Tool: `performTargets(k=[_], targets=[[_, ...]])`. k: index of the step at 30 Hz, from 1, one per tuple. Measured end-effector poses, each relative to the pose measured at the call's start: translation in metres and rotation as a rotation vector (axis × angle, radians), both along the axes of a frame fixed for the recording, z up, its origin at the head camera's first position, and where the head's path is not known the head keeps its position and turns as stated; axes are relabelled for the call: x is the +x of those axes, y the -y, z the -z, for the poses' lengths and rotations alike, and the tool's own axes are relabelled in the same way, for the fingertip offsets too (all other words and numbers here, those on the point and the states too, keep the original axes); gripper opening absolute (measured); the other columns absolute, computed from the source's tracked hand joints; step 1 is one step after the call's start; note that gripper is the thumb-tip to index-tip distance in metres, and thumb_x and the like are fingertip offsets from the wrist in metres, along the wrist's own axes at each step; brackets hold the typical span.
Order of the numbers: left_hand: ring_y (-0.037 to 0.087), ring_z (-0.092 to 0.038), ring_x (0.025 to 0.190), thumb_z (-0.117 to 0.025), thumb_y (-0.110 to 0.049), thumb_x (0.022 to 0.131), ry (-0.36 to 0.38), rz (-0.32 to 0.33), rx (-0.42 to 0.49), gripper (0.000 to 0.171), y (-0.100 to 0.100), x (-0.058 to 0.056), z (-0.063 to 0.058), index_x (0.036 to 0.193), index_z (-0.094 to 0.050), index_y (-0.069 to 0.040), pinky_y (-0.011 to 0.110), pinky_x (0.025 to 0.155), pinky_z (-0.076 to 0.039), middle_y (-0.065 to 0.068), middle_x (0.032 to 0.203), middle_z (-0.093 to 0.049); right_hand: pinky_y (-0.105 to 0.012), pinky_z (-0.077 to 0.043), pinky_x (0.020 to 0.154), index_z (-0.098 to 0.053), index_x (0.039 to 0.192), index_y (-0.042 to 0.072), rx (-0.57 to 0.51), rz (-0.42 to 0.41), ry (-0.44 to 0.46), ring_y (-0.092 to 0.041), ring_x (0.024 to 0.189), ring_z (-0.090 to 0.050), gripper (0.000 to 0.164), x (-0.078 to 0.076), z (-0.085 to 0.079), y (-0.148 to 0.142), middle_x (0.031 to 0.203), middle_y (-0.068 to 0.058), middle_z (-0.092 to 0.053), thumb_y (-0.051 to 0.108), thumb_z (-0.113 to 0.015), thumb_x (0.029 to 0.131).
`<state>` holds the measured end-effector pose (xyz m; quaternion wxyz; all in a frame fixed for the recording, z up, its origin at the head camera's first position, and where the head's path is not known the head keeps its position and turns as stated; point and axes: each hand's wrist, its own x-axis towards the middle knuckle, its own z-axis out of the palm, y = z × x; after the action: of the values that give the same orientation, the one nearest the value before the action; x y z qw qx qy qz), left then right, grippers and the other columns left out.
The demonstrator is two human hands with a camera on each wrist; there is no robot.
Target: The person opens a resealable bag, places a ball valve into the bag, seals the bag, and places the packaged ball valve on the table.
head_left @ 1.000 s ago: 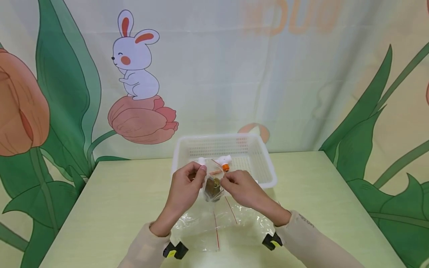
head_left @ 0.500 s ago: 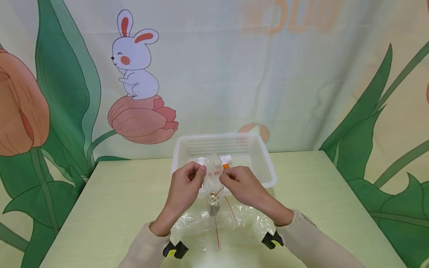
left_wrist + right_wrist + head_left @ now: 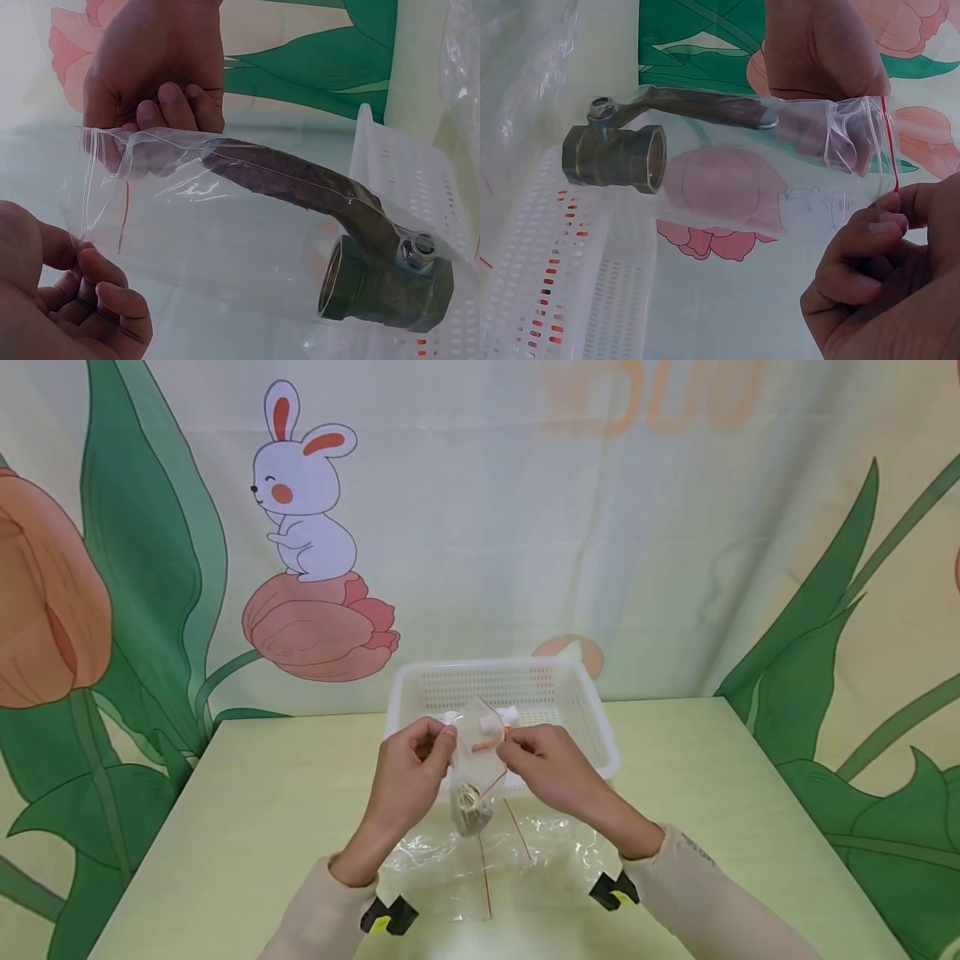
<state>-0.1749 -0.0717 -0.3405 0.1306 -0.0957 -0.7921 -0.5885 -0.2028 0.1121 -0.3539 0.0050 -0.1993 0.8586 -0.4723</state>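
My left hand (image 3: 411,764) and right hand (image 3: 551,768) pinch opposite sides of the mouth of a clear zip bag (image 3: 480,758), spread between them in front of the basket. Inside, at the bottom of the bag, hangs a brass ball valve (image 3: 471,812) with a long lever handle. The left wrist view shows the valve body (image 3: 382,292) low in the bag, its handle (image 3: 289,174) reaching up toward the mouth. A red zip line (image 3: 889,142) runs across the mouth beside the right fingertips in the right wrist view.
A white perforated basket (image 3: 603,752) stands behind the hands, holding a white pipe fitting (image 3: 498,718) with an orange part. More clear plastic bags (image 3: 547,852) with red lines lie flat on the table (image 3: 285,827) in front of it.
The valve has dropped from near the fingers to the lower end of the bag. The hands have spread slightly apart, drawing the mouth wider, and still pinch it.
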Motion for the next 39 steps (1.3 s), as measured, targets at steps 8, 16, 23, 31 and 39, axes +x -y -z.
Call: performTargets(k=[8,16,23,31,39], targets=[[0.008,-0.046,0.049,-0.058,-0.016,0.091,0.015,0.022,0.036,0.022,0.001,-0.017,0.018,0.077,-0.061,0.000,0.022,0.047,-0.038,0.003,0.057,-0.050,-0.020,-0.022,0.046,-0.043,0.056,0.013,-0.004,-0.044,-0.006,-0.008,0.048,-0.025,0.035,-0.003,-0.007,0.004,0.052,0.004,-0.031,0.017,-0.051,0.090],[0.017,-0.052,0.046,-0.058,-0.019,0.091,-0.010,0.066,0.093,0.022,-0.001,-0.020,0.026,0.074,-0.063,-0.005,0.028,0.045,-0.045,0.009,0.058,-0.055,-0.019,-0.024,0.046,-0.048,0.056,0.012,0.039,-0.053,-0.054,-0.005,0.047,-0.027,0.031,0.000,-0.009,0.002,0.051,0.005,-0.033,0.015,-0.049,0.087],[0.018,-0.053,0.046,-0.059,-0.018,0.091,-0.021,0.051,0.129,0.023,0.000,-0.019,0.026,0.074,-0.063,-0.003,0.031,0.048,-0.049,0.010,0.058,-0.055,-0.020,-0.023,0.045,-0.049,0.057,0.014,0.063,-0.057,-0.062,-0.006,0.046,-0.027,0.031,0.000,-0.009,0.000,0.051,0.006,-0.032,0.017,-0.049,0.087],[0.019,-0.056,0.048,-0.059,-0.012,0.090,-0.012,0.005,0.169,0.021,-0.002,-0.013,0.017,0.074,-0.063,0.002,0.031,0.049,-0.050,0.017,0.058,-0.057,-0.019,-0.024,0.045,-0.049,0.057,0.021,0.120,-0.013,-0.108,-0.004,0.046,-0.028,0.035,0.004,-0.008,0.001,0.050,0.007,-0.033,0.031,-0.052,0.090],[0.018,-0.061,0.052,-0.058,-0.010,0.090,-0.039,-0.037,0.226,0.018,-0.002,-0.011,0.014,0.077,-0.064,0.001,0.032,0.056,-0.055,0.020,0.065,-0.060,-0.020,-0.031,0.045,-0.052,0.060,0.028,0.276,0.044,-0.203,-0.002,0.044,-0.039,0.035,0.013,-0.006,0.003,0.048,0.011,-0.042,0.054,-0.059,0.083]])
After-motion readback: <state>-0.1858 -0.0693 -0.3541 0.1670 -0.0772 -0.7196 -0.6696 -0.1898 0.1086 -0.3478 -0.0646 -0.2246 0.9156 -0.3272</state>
